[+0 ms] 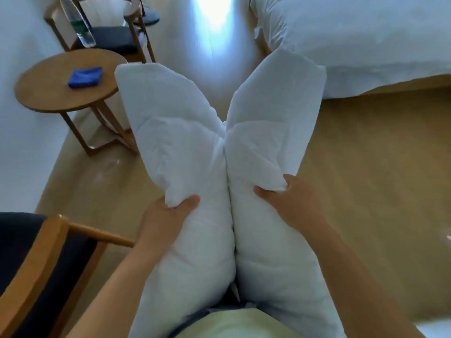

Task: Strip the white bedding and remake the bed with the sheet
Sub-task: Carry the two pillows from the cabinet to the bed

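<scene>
Hands apart, each clamped on its own pillow. Your left hand (168, 215) grips a bunched fold of the left pillow (175, 142), thumb on top, fingers tucked under the cloth. Your right hand (285, 203) pinches a gathered fold of the right pillow (268, 123), thumb pointing toward 9 o'clock.

Both pillows are white and held in front of you above the wooden floor (366, 167). They press together down the middle and splay apart at the far ends, the left one toward 11 o'clock, the right one toward 1 o'clock. Their near ends sit against your body at 6 o'clock.

Bed (353, 45) at 1 to 2 o'clock, covered in rumpled white cloth. The right pillow's far corner overlaps its edge in view; you cannot tell if they touch.

Round wooden worktop (44, 93) at 10 o'clock, with a folded blue cloth (85, 76) lying on it. Past it, at 11 o'clock, a far chair (112, 40) with a dark seat and a clear bottle (81, 28); what the bottle stands on is unclear. Near chair (36, 252) at 8 o'clock, just beside your left forearm.
</scene>
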The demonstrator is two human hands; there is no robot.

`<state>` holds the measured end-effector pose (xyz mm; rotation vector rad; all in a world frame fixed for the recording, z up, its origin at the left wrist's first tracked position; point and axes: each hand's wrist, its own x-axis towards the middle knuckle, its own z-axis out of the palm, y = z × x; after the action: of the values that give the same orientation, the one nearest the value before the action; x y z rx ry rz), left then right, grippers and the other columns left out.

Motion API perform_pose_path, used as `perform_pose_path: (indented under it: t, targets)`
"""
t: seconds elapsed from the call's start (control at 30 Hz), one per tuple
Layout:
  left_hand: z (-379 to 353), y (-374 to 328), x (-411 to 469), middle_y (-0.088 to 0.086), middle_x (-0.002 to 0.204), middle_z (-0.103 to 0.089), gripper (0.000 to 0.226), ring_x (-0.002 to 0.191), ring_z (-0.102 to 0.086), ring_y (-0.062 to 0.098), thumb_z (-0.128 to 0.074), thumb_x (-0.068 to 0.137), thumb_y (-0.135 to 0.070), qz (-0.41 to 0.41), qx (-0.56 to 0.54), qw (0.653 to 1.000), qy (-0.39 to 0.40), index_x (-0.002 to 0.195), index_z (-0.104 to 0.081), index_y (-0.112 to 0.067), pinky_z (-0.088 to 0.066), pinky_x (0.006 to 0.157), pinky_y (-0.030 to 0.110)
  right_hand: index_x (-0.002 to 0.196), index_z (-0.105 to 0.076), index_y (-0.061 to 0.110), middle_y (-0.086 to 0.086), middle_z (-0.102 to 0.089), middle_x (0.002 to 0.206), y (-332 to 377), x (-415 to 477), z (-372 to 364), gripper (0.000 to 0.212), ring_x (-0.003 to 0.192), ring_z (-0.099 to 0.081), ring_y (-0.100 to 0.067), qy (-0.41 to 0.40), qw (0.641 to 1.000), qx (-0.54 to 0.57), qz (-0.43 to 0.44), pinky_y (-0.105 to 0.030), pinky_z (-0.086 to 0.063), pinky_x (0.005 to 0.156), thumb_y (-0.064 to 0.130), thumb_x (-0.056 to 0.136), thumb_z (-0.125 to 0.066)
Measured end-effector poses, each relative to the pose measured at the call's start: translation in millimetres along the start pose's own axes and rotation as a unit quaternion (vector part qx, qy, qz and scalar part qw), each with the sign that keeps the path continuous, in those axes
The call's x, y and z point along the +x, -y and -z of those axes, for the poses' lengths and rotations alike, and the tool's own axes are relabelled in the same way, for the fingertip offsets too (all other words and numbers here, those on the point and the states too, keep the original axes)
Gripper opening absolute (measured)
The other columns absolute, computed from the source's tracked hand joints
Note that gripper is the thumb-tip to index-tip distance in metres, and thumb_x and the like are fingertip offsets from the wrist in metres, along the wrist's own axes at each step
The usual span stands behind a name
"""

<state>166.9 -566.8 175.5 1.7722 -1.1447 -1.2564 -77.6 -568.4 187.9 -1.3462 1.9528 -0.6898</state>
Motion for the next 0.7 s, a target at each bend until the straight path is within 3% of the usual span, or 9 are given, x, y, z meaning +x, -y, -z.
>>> perform_pose_path:
  t: [0.03, 0.1, 0.17, 0.3, 0.47, 0.7]
  targets:
    - [-9, -18, 26, -0.031, 0.080, -0.066, 0.023, 0.083, -0.066, 0.009, -0.068, 0.057, -0.066, -0.012, 0.011, 1.000, 0.008, 0.078, -0.058, -0.067, -0.054, 0.081, 0.039, 0.075, -0.054, 0.026, 0.009, -0.059, 0.070, 7, 28, 8, 0.034, 0.065, -0.057, -0.009, -0.005, 1.000, 0.004, -0.004, -0.024, -0.041, 0.056, 0.056, 0.072, -0.070]
    - [-28, -51, 70, -0.031, 0.078, -0.066, 0.019, 0.084, -0.066, 0.010, -0.068, 0.058, -0.066, -0.012, 0.027, 0.999, 0.031, 0.074, -0.058, -0.067, -0.054, 0.082, 0.040, 0.077, -0.052, 0.029, 0.013, -0.058, 0.072, 17, 77, 21, 0.033, 0.067, -0.056, -0.005, -0.011, 1.000, 0.014, -0.023, -0.022, -0.039, 0.056, 0.057, 0.072, -0.070]
    - [-45, -82, 125, -0.023, 0.079, -0.070, 0.022, 0.084, -0.068, 0.012, -0.070, 0.058, -0.064, 0.013, 0.020, 0.999, 0.046, 0.077, -0.067, -0.052, -0.054, 0.085, 0.041, 0.076, -0.047, 0.039, 0.019, -0.056, 0.074, 24, 134, 32, 0.031, 0.067, -0.053, 0.000, -0.019, 0.998, 0.040, -0.043, -0.018, -0.036, 0.055, 0.058, 0.070, -0.070]
    - [-81, -134, 249, -0.012, 0.083, -0.074, 0.028, 0.081, -0.071, 0.013, -0.080, 0.068, -0.044, 0.066, -0.030, 0.995, 0.063, 0.086, -0.070, -0.027, -0.055, 0.083, 0.039, 0.072, -0.042, 0.041, 0.023, -0.052, 0.075, 34, 270, 41, 0.033, 0.068, -0.050, 0.003, -0.009, 0.996, 0.074, -0.056, -0.016, -0.033, 0.054, 0.058, 0.070, -0.071]
    - [-133, -214, 405, -0.013, 0.072, -0.072, 0.021, 0.072, -0.070, 0.013, -0.080, 0.071, -0.037, 0.093, -0.078, 0.992, 0.015, 0.081, -0.065, -0.025, -0.054, 0.068, 0.029, 0.077, -0.053, 0.037, 0.015, -0.061, 0.079, 61, 471, 57, 0.025, 0.074, -0.060, -0.007, 0.026, 0.996, 0.077, -0.032, -0.027, -0.048, 0.064, 0.055, 0.073, -0.070]
    - [-149, -337, 606, -0.011, 0.075, -0.073, 0.034, 0.075, -0.069, 0.013, -0.080, 0.065, -0.044, 0.095, -0.118, 0.986, -0.066, 0.087, -0.067, -0.021, -0.052, 0.066, 0.029, 0.077, -0.052, 0.029, 0.012, -0.059, 0.072, 161, 731, 77, 0.030, 0.068, -0.057, -0.010, 0.057, 0.997, -0.001, 0.047, -0.026, -0.039, 0.057, 0.057, 0.078, -0.063]
